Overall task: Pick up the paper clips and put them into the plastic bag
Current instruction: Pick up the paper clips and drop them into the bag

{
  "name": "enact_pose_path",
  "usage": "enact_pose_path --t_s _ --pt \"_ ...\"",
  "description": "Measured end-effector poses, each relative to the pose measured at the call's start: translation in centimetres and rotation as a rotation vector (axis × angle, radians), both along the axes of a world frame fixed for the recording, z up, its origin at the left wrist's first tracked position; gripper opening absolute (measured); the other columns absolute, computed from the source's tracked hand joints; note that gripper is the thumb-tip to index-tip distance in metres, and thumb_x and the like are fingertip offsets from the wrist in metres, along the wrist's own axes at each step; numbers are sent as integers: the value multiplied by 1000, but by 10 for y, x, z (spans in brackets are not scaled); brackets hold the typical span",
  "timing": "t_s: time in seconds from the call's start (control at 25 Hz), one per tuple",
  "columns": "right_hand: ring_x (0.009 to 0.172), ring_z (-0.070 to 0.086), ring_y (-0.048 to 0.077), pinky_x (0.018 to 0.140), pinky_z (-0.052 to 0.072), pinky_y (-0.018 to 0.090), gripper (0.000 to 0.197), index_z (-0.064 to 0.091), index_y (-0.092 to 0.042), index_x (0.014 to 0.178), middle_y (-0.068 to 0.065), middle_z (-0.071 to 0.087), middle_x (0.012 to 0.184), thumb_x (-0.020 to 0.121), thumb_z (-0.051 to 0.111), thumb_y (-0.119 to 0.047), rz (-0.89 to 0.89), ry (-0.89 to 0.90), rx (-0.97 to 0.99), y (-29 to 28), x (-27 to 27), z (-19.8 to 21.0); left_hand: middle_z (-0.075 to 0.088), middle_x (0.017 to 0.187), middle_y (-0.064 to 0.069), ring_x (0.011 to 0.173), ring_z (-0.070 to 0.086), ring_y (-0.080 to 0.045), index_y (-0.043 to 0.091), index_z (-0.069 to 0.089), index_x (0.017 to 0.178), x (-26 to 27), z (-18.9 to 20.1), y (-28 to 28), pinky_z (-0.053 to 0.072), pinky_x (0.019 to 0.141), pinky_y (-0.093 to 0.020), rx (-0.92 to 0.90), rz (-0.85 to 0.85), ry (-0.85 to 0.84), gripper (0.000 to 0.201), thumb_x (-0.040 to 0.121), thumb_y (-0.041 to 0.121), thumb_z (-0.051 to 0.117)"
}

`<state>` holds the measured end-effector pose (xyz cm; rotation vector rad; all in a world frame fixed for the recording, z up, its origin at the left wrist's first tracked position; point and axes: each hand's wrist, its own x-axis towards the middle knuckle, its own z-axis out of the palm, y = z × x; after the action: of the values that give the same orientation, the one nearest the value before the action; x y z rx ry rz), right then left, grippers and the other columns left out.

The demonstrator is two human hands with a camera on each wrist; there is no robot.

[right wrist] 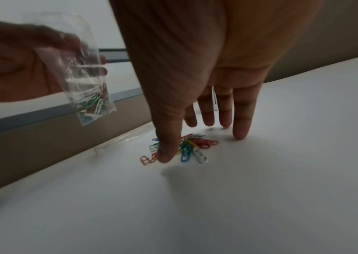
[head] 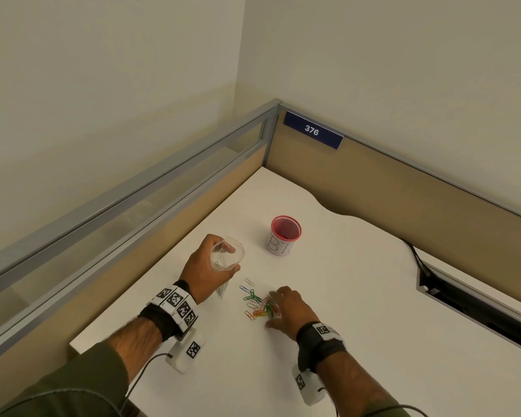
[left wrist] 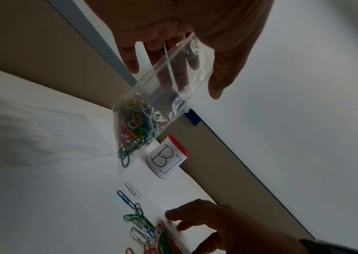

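My left hand [head: 205, 266] holds a small clear plastic bag [head: 226, 256] above the table, its mouth held open and upward. In the left wrist view the plastic bag [left wrist: 158, 106] hangs with several coloured clips in its bottom corner. A loose pile of coloured paper clips [head: 257, 305] lies on the white table. My right hand [head: 286, 308] hovers over the pile's right side with fingers spread and straight. In the right wrist view the paper clips [right wrist: 192, 147] lie under the thumb [right wrist: 167, 146], whose tip touches them. The plastic bag [right wrist: 86, 82] hangs at left.
A red-rimmed cup [head: 284, 235] with a paper label stands behind the pile. A white clip [head: 249, 282] and a blue clip [head: 245, 289] lie apart from the pile. Low partition walls [head: 163, 212] border the table; a cable slot [head: 475, 308] opens at right.
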<state>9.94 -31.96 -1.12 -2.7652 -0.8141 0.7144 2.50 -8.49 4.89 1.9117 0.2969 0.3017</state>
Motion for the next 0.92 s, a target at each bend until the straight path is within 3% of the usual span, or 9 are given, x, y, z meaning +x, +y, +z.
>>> enact_pose_path --t_s 0.08,0.28,0.52,0.68,0.92 --pt "126 39 25 100 45 41 69 40 -25 140 3 40 137 80 70 -38 39 17 -50 8 -3 -1 63 109 7 113 58 -12 17 51 109 -2 1 -3 43 98 -26 -2 3 6 45 76 17 81" --pt "111 48 28 86 51 40 26 56 -16 119 8 49 116 94 51 -23 68 -164 -76 27 -10 -15 65 108 7 113 59 -12 18 52 108 -8 3 -7 43 96 -22 -6 35 -16 45 75 18 82" --pt "99 55 27 83 50 34 18 56 -12 108 11 54 112 94 51 -21 47 -222 -81 22 3 -15 64 109 6 113 59 -13 20 52 107 -7 6 -10 44 97 -25 8 40 -16 44 75 18 82" --pt "92 59 24 79 45 26 16 64 -8 99 10 63 106 91 51 -14 -180 -139 14 4 20 -10 65 111 5 114 59 -12 23 50 105 -2 5 -12 44 98 -26 8 31 -9 44 75 19 81" --pt "75 67 23 82 59 39 9 69 -12 77 6 70 78 83 68 -6 -555 -6 464 -12 29 43 64 112 4 115 58 -13 24 49 106 10 1 -23 43 99 -27 -6 -15 15 44 76 18 81"
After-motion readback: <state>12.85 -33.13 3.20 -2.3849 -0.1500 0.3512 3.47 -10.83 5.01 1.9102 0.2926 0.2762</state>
